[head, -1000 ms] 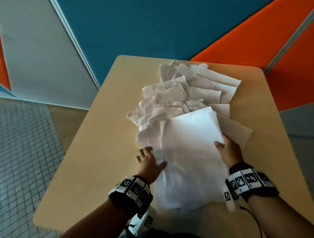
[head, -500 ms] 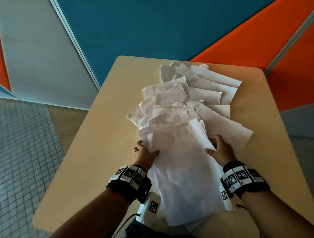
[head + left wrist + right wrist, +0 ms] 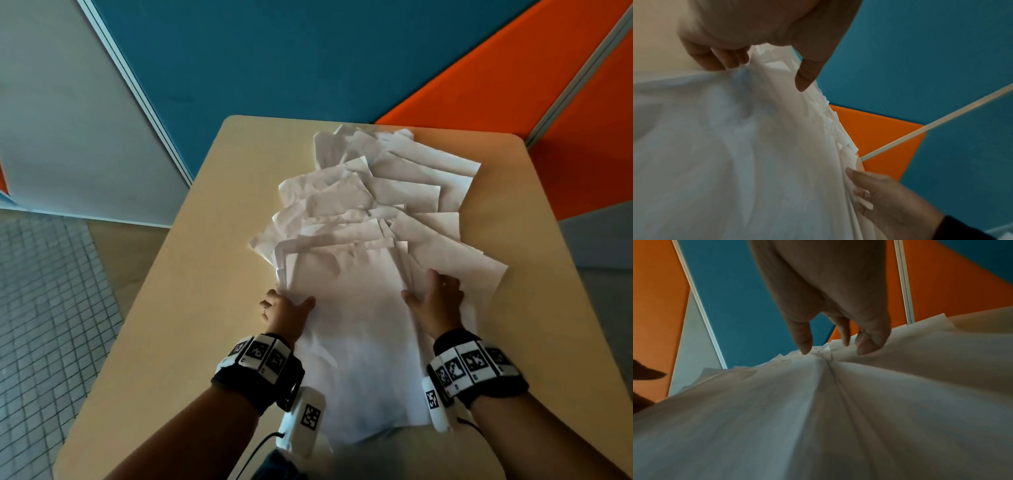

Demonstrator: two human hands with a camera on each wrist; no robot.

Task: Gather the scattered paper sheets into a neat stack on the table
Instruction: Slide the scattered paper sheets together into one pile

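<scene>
White paper sheets [image 3: 383,192] lie fanned in an overlapping trail down the middle of the beige table [image 3: 191,308]. The nearest sheets form a loose bundle [image 3: 356,335] that overhangs the table's near edge. My left hand [image 3: 287,303] grips the bundle's left edge; in the left wrist view its thumb [image 3: 805,78] lies on top and its fingers [image 3: 725,60] curl at the edge. My right hand [image 3: 428,291] holds the right edge, thumb [image 3: 803,340] on the top sheet and fingers [image 3: 869,340] curled onto the sheets beside it. The bundle [image 3: 818,418] is creased between the hands.
The table's far edge meets blue [image 3: 308,61] and orange wall panels [image 3: 565,120]. Bare tabletop shows on both sides of the papers. Tiled floor [image 3: 44,325] lies to the left, below the table's edge.
The near bundle has slid toward me and past the near edge, uncovering more fanned sheets behind it. Both hands have drawn slightly inward, squeezing the bundle narrower.
</scene>
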